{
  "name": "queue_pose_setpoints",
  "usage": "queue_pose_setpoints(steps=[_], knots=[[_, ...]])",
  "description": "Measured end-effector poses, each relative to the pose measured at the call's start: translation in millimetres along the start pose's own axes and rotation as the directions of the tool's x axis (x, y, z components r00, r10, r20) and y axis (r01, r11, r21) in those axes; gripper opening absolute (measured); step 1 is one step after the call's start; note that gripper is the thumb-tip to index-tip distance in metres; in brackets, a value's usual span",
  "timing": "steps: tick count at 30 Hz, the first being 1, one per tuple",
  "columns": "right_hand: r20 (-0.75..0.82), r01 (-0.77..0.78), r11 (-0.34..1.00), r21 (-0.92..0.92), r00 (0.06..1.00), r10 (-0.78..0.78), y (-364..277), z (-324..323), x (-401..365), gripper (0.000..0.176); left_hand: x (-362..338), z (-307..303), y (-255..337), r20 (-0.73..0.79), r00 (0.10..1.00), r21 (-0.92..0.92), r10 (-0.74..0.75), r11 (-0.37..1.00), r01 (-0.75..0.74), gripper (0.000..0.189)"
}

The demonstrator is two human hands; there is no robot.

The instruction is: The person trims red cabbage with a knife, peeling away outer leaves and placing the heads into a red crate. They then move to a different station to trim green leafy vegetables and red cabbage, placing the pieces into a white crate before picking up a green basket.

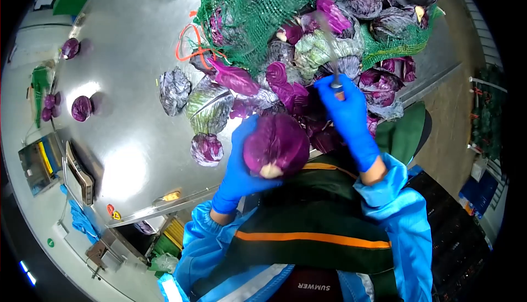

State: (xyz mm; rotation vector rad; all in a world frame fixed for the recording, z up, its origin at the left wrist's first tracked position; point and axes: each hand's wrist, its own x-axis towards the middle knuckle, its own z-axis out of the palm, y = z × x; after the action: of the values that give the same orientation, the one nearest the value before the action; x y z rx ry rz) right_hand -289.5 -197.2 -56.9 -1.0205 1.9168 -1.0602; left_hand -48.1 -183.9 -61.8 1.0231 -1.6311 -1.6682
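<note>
A round, peeled red cabbage rests in my left hand, which wears a blue glove and wraps its left side and underside. The pale cut stem of the cabbage faces me. To the right, my right hand, also in a blue glove, grips a knife whose blurred blade points up and away. Loose purple leaves and greenish outer leaves lie beyond the held cabbage. More cabbages sit in and around a green mesh net at the top.
The metal table carries small cabbages on the left and an orange cord by the net. Near its front edge lies a yellow-handled tool. Black crates stand at the lower right.
</note>
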Motion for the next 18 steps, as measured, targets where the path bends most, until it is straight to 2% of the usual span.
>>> queue_pose_setpoints(steps=[1,2,4,5,8,10,11,13,14,15,16,18], knots=[[0.114,-0.171,0.978,0.117,0.981,0.158,-16,-18,3,0.018,1,1,8,-0.001,1.000,-0.080,0.006,0.997,-0.006,0.112],[0.243,-0.348,0.914,0.210,0.924,0.296,-29,-31,4,0.024,3,3,13,-0.001,1.000,-0.161,0.008,0.987,-0.008,0.113],[0.331,-0.004,0.963,0.269,0.940,-0.088,-44,-23,-26,0.044,6,7,13,-0.068,0.998,-0.123,-0.005,0.992,-0.003,0.113],[0.316,0.111,0.984,0.141,0.937,-0.151,-53,-16,-42,0.051,8,9,14,-0.103,0.995,-0.104,-0.009,0.995,-0.002,0.113],[0.240,0.218,0.972,-0.087,0.952,-0.191,-67,-4,-59,0.057,14,17,17,-0.187,0.981,-0.133,-0.050,0.991,0.025,0.110],[0.157,0.372,0.928,0.032,0.915,-0.372,-56,-4,-49,0.052,17,15,23,-0.204,0.979,-0.044,-0.006,0.999,-0.003,0.109],[0.172,0.387,0.922,0.031,0.906,-0.386,-55,-7,-47,0.044,16,10,20,-0.195,0.981,0.013,0.018,1.000,-0.016,0.110],[0.109,0.426,0.903,-0.050,0.901,-0.419,-54,-10,-40,0.040,14,4,11,-0.193,0.981,0.084,0.018,0.996,-0.002,0.110],[0.076,0.443,0.892,-0.093,0.896,-0.437,-53,-11,-36,0.038,13,6,10,-0.196,0.981,0.042,0.011,0.999,-0.003,0.110],[0.103,0.366,0.923,-0.116,0.929,-0.356,-56,-11,-32,0.035,11,7,9,-0.198,0.980,0.001,0.002,1.000,-0.002,0.110],[0.124,0.356,0.932,-0.071,0.930,-0.346,-56,-9,-31,0.035,10,7,8,-0.201,0.980,-0.039,-0.010,0.999,0.002,0.111],[0.173,0.329,0.944,0.018,0.929,-0.327,-55,-2,-30,0.035,7,2,5,-0.181,0.983,0.037,-0.025,0.999,0.033,0.113]])
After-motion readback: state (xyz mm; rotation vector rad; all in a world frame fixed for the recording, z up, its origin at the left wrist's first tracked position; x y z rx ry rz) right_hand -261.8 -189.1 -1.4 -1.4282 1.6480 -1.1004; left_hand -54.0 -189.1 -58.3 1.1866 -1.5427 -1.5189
